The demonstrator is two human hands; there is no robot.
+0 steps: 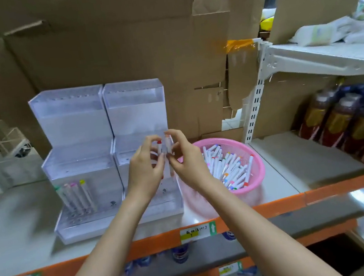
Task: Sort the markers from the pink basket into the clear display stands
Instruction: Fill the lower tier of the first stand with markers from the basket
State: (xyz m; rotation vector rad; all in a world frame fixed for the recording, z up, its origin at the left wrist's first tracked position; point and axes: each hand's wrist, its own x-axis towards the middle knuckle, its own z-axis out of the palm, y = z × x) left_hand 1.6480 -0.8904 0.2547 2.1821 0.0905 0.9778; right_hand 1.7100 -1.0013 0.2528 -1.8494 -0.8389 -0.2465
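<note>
Left hand [146, 168] pinches a red-capped marker [159, 148], right hand [185, 160] a second marker [168, 143], both upright over the right stand [136, 111], likely ready for slotting; basket [259, 164] just right

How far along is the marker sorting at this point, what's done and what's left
Barely started. Done: four markers stand in the front row of the left stand. In hand: the left hand pinches a red-capped marker, the right hand a second marker, before the right stand. Left: the pink basket holds a heap of loose markers; both stands' upper tiers look empty.
</note>
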